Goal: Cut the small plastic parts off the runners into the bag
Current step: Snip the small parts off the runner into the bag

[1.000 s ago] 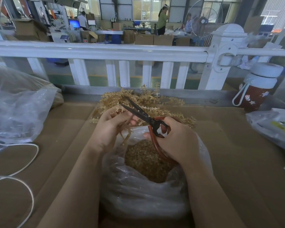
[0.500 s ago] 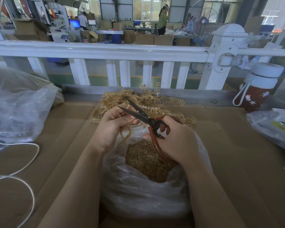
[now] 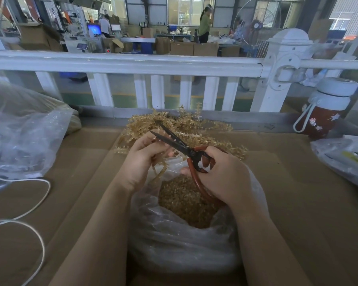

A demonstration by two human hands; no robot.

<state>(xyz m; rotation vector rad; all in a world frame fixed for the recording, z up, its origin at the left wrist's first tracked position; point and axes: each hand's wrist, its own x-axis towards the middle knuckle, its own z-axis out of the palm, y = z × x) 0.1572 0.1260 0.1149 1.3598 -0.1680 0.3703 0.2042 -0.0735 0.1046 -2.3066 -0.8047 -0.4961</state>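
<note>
1. The clear bag (image 3: pixel 174 240) sits open on the table, with small tan parts (image 3: pixel 184 203) inside.
2. Right above the bag, the left hand (image 3: pixel 142 162) pinches a runner (image 3: pixel 158 174).
3. The right hand (image 3: pixel 223 174) grips the scissors (image 3: pixel 180 144), blades apart.
4. More runners (image 3: pixel 194 126) are piled behind the bag.

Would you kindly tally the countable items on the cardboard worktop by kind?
Scissors: 1
Clear plastic bags: 3, left, centre, right
Water bottle: 1
White cord: 1
Pile of runners: 1
Total: 7
</note>
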